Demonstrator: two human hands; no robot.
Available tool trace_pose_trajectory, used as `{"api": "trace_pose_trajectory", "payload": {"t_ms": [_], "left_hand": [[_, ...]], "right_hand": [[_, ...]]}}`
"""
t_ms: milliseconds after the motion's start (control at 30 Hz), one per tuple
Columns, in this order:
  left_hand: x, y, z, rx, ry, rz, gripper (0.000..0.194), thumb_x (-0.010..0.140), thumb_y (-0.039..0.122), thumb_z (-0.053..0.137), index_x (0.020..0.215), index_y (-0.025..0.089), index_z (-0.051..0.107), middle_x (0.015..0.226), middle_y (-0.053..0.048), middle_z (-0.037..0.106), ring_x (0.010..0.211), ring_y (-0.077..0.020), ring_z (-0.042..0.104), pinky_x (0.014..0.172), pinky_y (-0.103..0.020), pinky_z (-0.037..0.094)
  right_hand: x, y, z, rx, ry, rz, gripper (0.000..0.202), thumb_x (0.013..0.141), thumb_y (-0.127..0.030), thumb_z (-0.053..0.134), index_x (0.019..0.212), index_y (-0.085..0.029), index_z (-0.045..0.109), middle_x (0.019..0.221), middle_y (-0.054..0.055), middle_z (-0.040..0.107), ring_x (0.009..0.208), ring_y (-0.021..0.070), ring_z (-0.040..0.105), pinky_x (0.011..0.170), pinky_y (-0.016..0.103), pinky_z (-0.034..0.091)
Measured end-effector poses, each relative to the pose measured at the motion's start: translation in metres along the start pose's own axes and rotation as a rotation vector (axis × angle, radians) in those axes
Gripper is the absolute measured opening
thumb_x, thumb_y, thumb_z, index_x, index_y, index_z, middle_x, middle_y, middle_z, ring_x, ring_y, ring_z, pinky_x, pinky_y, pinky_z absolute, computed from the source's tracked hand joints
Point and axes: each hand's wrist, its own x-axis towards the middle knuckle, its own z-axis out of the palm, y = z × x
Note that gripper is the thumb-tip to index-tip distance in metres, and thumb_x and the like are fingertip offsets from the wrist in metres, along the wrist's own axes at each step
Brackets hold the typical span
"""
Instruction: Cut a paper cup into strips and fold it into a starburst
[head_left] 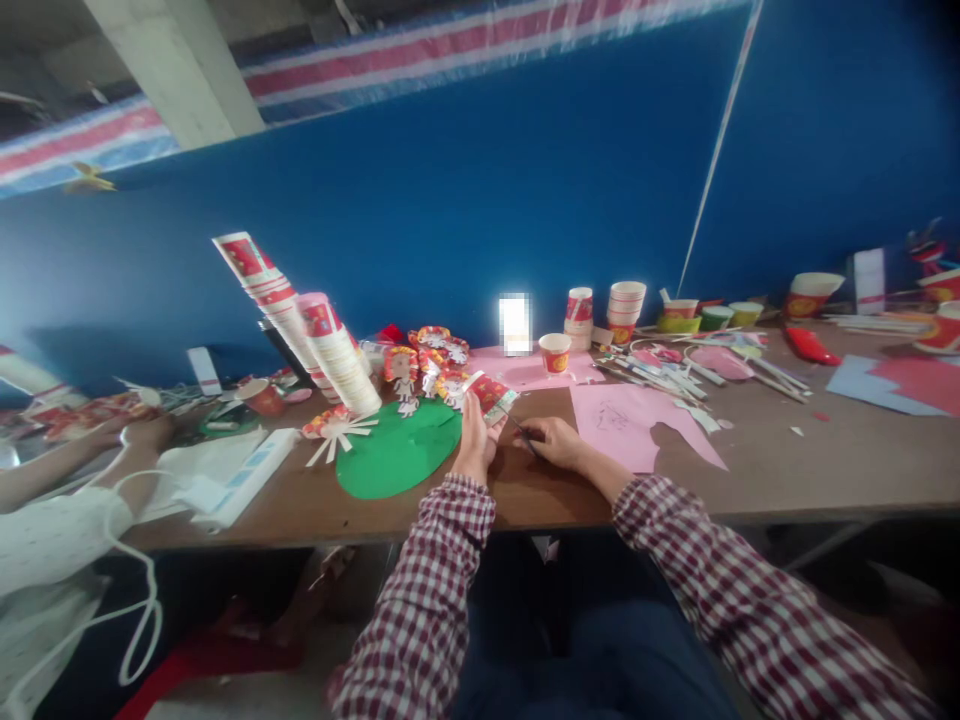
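Working over a crowded brown desk (795, 470), a person in checked sleeves holds a red-printed paper cup (491, 392) in the head camera's view, the left hand (474, 438) grasping it from the near side and the right hand (551, 440) curled around what look like dark-handled scissors (529, 440), their tip close to the cup. Cutting appears to be the step in progress, probably at an early stage: the cup seems largely in one piece, though whether any slit has been made is too small to tell. Just to the left, a cup cut into splayed white strips (346, 432) and a cluster of paper figures (405, 372) with red-and-yellow frills look like finished or partly finished pieces, while tall cup stacks (337, 350) at far left and a single cup (555, 353) beyond the hands appear uncut. The cup in hand lies tilted, its pale rim toward the far left, with red print along its side and a lighter, greenish patch at the right; finer detail is blurred. It sits above the desk between a green paper oval (397, 468) at left and a pink sheet (616, 430) at right, the latter bearing a drawing and a curved bite out of its near edge.
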Motion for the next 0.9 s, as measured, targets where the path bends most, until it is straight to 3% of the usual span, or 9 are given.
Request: {"api": "trace_pose_trajectory", "payload": {"t_ms": [267, 433, 600, 900], "left_hand": [[-0.0052, -0.0045, 0.0026, 0.098, -0.063, 0.028, 0.048, 0.081, 0.051, 0.055, 0.121, 0.024, 0.052, 0.125, -0.01, 0.057, 0.1, -0.0224, 0.062, 0.077, -0.034, 0.053], [-0.006, -0.0058, 0.0033, 0.134, -0.045, 0.021, 0.047, 0.081, 0.051, 0.055, 0.122, 0.028, 0.051, 0.126, -0.007, 0.057, 0.098, -0.0216, 0.063, 0.076, -0.033, 0.054], [-0.0073, -0.0042, 0.0054, 0.123, -0.056, 0.019, 0.045, 0.082, 0.051, 0.054, 0.117, 0.023, 0.054, 0.119, -0.01, 0.059, 0.1, -0.0225, 0.062, 0.078, -0.036, 0.053], [-0.0068, -0.0045, 0.0032, 0.136, -0.079, 0.035, 0.046, 0.081, 0.051, 0.054, 0.119, 0.024, 0.051, 0.121, -0.01, 0.058, 0.097, -0.0229, 0.063, 0.077, -0.036, 0.054]], "right_hand": [[-0.0004, -0.0024, -0.0016, 0.063, -0.016, 0.004, 0.035, 0.08, -0.043, 0.058, 0.1, -0.016, 0.069, 0.08, 0.004, 0.07, 0.066, 0.0155, 0.06, 0.058, 0.023, 0.044], [-0.0007, -0.0033, -0.0016, 0.088, -0.006, -0.01, 0.034, 0.081, -0.043, 0.058, 0.102, -0.018, 0.069, 0.085, 0.004, 0.07, 0.072, 0.0173, 0.062, 0.062, 0.024, 0.046], [0.0001, 0.0013, 0.0, 0.123, -0.003, -0.048, 0.032, 0.081, -0.04, 0.059, 0.103, -0.02, 0.069, 0.089, 0.004, 0.071, 0.08, 0.0202, 0.064, 0.069, 0.025, 0.047], [0.0006, 0.0043, 0.0005, 0.053, 0.028, -0.057, 0.028, 0.082, -0.037, 0.057, 0.095, -0.016, 0.071, 0.084, 0.006, 0.071, 0.071, 0.0182, 0.063, 0.064, 0.025, 0.046]]}}
